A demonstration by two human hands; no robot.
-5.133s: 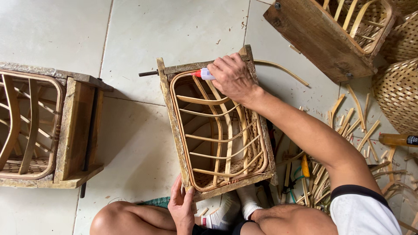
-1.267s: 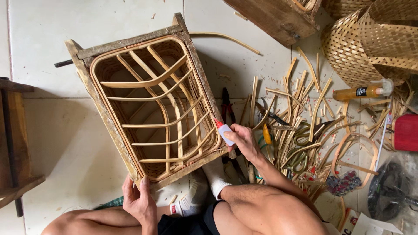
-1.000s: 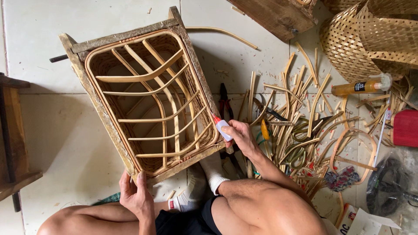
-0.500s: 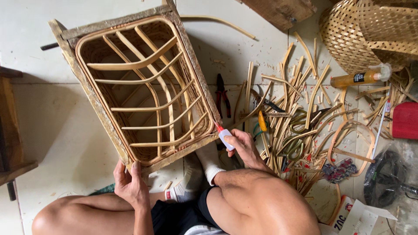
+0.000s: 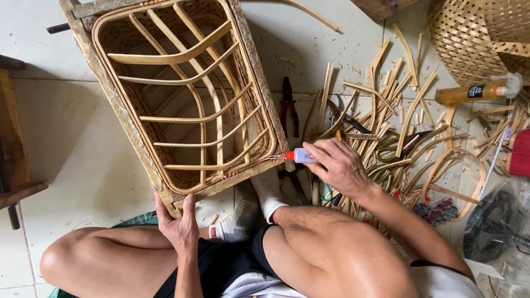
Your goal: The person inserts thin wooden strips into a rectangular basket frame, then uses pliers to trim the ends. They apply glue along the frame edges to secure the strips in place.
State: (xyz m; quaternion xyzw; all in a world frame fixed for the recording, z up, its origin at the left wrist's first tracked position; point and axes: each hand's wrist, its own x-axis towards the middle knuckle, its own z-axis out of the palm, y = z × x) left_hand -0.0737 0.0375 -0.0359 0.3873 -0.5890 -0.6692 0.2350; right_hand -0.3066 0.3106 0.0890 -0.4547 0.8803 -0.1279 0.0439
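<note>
The rattan frame (image 5: 182,99) stands on the floor (image 5: 72,138) directly in front of the seated person, its near edge touching the socked feet (image 5: 259,204). The left hand (image 5: 178,223) lies on the frame's near left corner. The right hand (image 5: 337,165) sits just right of the frame's near right corner; the glue tube (image 5: 298,156) in it points left, nozzle touching that corner. Pliers (image 5: 288,105) lie on the floor just right of the frame. Rattan strips (image 5: 397,116) are scattered right of the pliers, behind and beside the right hand. A bottle (image 5: 475,92) lies beyond the strips, before a woven basket (image 5: 469,38) at far right. Wooden furniture (image 5: 14,143) stands at the left edge.
</note>
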